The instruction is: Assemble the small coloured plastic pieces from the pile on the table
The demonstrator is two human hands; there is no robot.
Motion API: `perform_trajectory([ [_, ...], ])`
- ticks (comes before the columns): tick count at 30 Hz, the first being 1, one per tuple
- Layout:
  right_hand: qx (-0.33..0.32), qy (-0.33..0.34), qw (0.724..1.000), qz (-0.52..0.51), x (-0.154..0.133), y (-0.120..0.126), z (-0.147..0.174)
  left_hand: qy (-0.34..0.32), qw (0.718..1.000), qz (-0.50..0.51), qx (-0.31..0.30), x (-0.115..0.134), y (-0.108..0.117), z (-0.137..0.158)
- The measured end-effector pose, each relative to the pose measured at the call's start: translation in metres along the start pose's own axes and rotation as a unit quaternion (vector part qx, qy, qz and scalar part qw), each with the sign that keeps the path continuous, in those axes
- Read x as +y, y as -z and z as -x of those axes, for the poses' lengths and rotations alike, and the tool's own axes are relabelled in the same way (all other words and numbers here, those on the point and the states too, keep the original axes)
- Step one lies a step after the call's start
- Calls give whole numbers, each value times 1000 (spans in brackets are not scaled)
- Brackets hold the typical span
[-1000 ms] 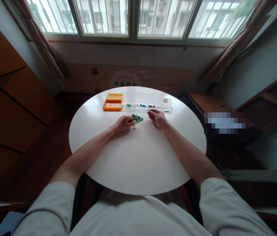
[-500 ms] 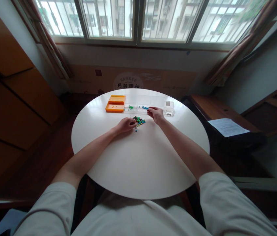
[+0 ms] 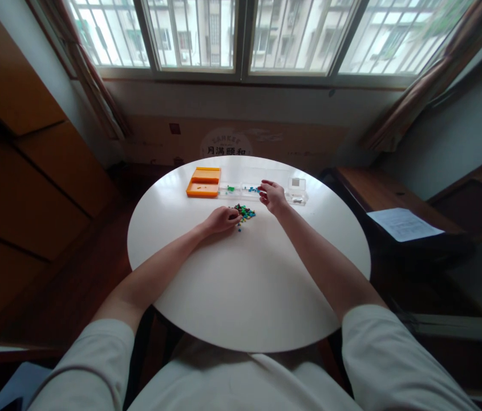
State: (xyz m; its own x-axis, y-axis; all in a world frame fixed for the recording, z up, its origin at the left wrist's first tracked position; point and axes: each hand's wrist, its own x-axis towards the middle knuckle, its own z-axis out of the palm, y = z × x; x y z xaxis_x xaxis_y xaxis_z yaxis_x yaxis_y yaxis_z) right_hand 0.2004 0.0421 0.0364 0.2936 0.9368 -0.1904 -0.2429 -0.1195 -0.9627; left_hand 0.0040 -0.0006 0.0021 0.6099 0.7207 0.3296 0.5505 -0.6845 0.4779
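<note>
A small heap of coloured pieces, green, blue, yellow and dark, lies in the middle of the round white table. My left hand rests at the heap's left edge with its fingers curled; what they hold, if anything, is hidden. Beyond the heap, my right hand hovers at the clear plastic box, fingers parted and nothing visible between them. Blue pieces lie in the compartment just left of that hand. Green pieces sit in another compartment, further left.
An open orange box with a few small orange bits stands left of the clear box. On the right is a small clear case with its lid up. A printed sheet lies on wooden furniture beyond the table's right side.
My right hand's fingers have parted from a pinch over the blue pieces and drawn slightly away. My left hand stays curled at the heap. The view has shifted a little.
</note>
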Motion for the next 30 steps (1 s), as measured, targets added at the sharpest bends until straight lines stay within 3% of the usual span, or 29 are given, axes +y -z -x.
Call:
perform_trajectory([
  [3, -35, 44, 996, 75, 10, 8, 15, 1, 1000, -2, 2, 0, -1, 0],
  [5, -52, 110, 983, 140, 22, 16, 21, 1, 1000, -4, 3, -1, -2, 0],
  [9, -91, 250, 927, 264, 42, 30, 21, -4, 1000, -7, 2, -4, -4, 1],
  [15, -116, 344, 855, 371, 47, 36, 19, -5, 1000, -20, -5, -6, -5, 0],
  [18, -116, 361, 834, 401, 46, 37, 21, -6, 1000, -20, -5, -6, -5, 0],
  [24, -117, 338, 839, 411, 44, 39, 22, -2, 1000, -15, -5, -5, -3, 0],
  [30, -124, 340, 823, 439, 43, 40, 20, -4, 1000, -20, -5, -5, -4, 0],
])
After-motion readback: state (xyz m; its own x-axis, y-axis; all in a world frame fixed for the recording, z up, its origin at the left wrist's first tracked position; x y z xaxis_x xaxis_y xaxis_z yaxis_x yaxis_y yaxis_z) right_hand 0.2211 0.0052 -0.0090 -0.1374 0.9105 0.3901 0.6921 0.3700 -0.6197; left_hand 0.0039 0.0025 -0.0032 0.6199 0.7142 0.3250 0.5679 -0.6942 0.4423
